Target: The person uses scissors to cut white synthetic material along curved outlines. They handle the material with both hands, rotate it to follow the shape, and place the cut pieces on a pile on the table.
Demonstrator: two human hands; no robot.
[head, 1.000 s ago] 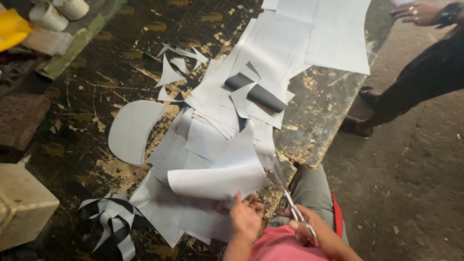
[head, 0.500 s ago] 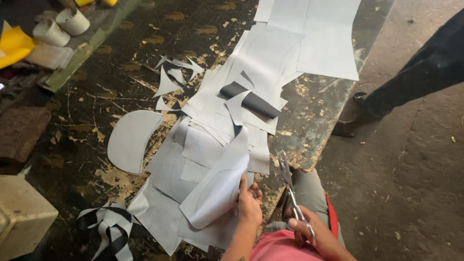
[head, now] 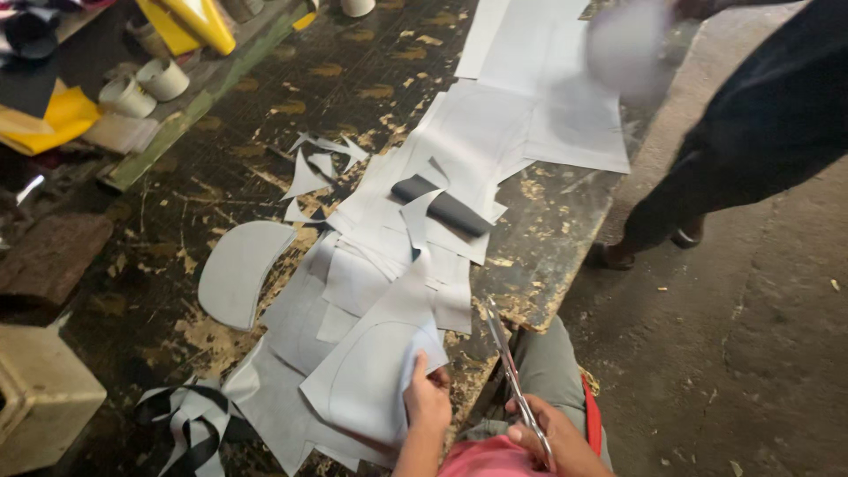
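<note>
While the left hand (head: 427, 399) pinches the grey sheet (head: 375, 371) by its edge, steadying it over the bench (head: 265, 159), the right hand (head: 552, 442) grips scissors (head: 505, 353), blades forward.

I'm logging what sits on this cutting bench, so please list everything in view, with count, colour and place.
worktable: one, dark and worn, fills the left and centre.
grey sheets: a pile, too overlapped to count, down the table's middle.
curved piece: one, grey, lying alone left of the pile.
dark roll: one, dark grey, on top of the pile.
strips: a tangle, black and white, bottom left.
cups: at least two, white, top left.
yellow material: top left edge.
other person: one, dark clothes, standing top right.
scissors: one pair, metal, in the right hand.
left hand: grips a curled grey sheet.
right hand: holds the scissors.
</note>
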